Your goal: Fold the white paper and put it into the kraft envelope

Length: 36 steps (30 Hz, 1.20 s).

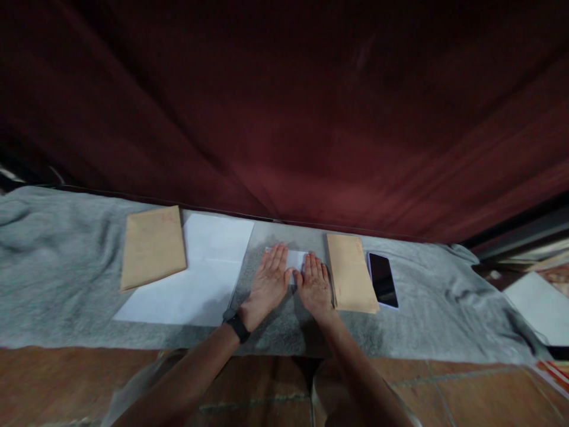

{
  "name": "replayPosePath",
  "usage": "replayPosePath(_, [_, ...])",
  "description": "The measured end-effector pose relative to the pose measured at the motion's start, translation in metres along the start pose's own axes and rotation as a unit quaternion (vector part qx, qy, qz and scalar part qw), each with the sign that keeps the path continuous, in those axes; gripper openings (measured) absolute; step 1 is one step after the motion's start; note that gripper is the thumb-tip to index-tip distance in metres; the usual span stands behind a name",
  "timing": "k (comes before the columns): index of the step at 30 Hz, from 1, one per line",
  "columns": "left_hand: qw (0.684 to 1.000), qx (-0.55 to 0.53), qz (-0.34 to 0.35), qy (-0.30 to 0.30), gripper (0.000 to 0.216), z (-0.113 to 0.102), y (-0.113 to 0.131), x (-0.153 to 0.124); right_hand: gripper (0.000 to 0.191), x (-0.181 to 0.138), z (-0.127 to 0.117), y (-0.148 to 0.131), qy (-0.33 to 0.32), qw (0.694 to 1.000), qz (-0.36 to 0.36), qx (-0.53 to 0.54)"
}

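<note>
A small folded white paper (295, 259) lies on the grey cloth, partly covered by both my hands. My left hand (269, 279) presses flat on its left part, fingers stretched out, a dark watch on the wrist. On its right part my right hand (315, 284) rests flat too, fingers straight and pointing away from me. The thumbs come close together at the paper's near edge. Just right of my right hand is a stack of brown envelopes (352, 273). Larger white sheets (200, 284) lie to the left of my left hand.
Another brown envelope stack (153, 248) overlaps the white sheets at the left. A dark-screened phone (383, 280) lies beside the right envelopes. The grey cloth (431, 308) covers the long surface, with a dark red curtain (284, 148) behind it. Tiled floor (480, 391) shows below.
</note>
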<state>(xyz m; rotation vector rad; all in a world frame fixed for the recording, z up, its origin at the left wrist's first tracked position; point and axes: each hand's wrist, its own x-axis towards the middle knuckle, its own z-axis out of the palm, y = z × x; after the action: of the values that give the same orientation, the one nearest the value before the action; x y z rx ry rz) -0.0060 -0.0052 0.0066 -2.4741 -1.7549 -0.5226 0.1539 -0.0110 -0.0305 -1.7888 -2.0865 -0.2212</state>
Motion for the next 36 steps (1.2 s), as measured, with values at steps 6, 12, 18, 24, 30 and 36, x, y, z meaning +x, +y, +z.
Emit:
replayPosePath(6, [0.995, -0.042, 0.074, -0.056, 0.057, 0.01, 0.013, -0.001, 0.054, 0.0, -0.003, 0.0, -0.037, 0.999, 0.006, -0.002])
replayPosePath(12, [0.997, -0.01, 0.059, -0.047, 0.057, 0.011, -0.009, -0.007, 0.054, 0.0, -0.005, -0.001, -0.033, 0.999, 0.021, 0.014])
replayPosePath(18, [0.997, 0.01, 0.042, -0.068, 0.058, 0.009, -0.017, -0.005, 0.055, 0.001, -0.019, -0.01, -0.022, 0.997, 0.054, 0.057])
replayPosePath(24, [0.992, 0.026, 0.066, -0.108, 0.06, 0.01, -0.022, -0.004, 0.056, -0.001, -0.027, -0.035, -0.061, 0.986, -0.055, 0.145])
replayPosePath(30, [0.992, 0.03, 0.054, -0.114, 0.059, 0.005, -0.019, -0.004, 0.058, -0.007, -0.017, -0.03, -0.035, 0.992, -0.047, 0.112])
replayPosePath(36, [0.996, 0.014, 0.03, -0.078, 0.057, 0.008, -0.019, -0.003, 0.055, -0.003, -0.015, -0.015, -0.031, 0.996, -0.03, 0.071])
